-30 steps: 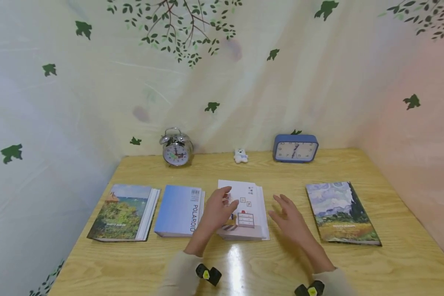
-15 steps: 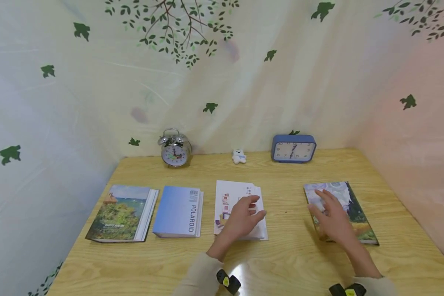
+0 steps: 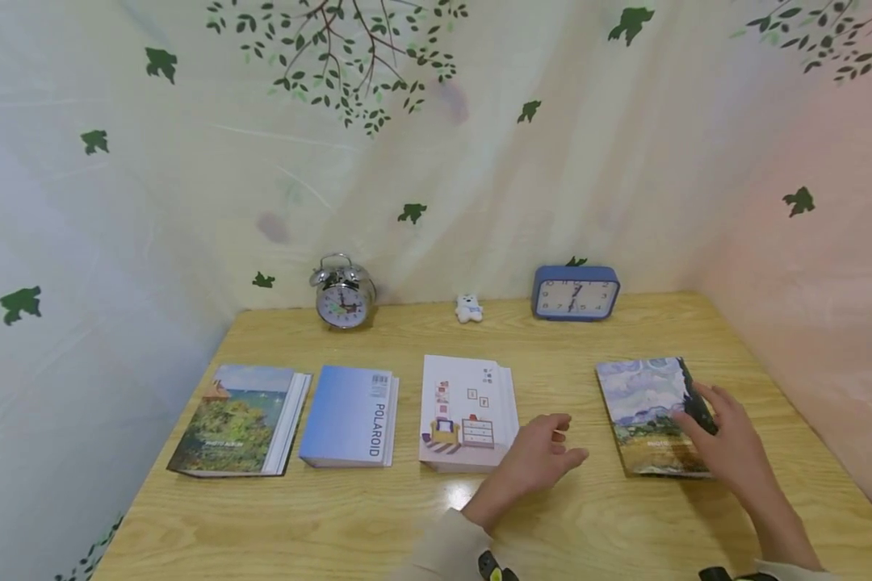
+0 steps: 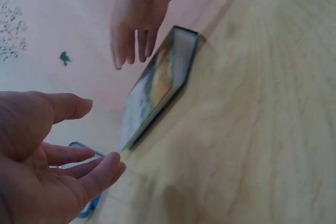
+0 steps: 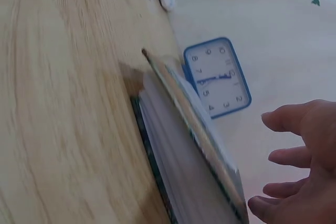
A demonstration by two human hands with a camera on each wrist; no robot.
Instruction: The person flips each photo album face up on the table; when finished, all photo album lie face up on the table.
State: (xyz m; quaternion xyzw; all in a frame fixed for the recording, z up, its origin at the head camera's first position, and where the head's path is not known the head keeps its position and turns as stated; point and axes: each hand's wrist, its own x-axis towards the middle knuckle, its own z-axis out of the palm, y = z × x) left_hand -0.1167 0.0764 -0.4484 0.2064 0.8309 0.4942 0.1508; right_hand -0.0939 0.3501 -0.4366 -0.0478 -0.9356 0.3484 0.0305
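Observation:
A photo album with a painted landscape cover lies at the table's right. Over its right edge hovers my right hand, fingers spread and loosely bent; the right wrist view shows a gap between that hand and the album. My left hand hangs above the wood just right of the white album with a drawn room on its cover. Nothing lies between the left hand's parted fingers and thumb in the left wrist view. Part of the painted album's right side is hidden behind my right hand.
On the left lie a blue Polaroid album and another painted photo album. Along the back stand a silver alarm clock, a small white bear figure and a blue clock. A printed curtain hangs behind the table.
Both hands have moved to the right. My left hand has passed from over the white album to its right side; my right hand has reached the painted album's right edge.

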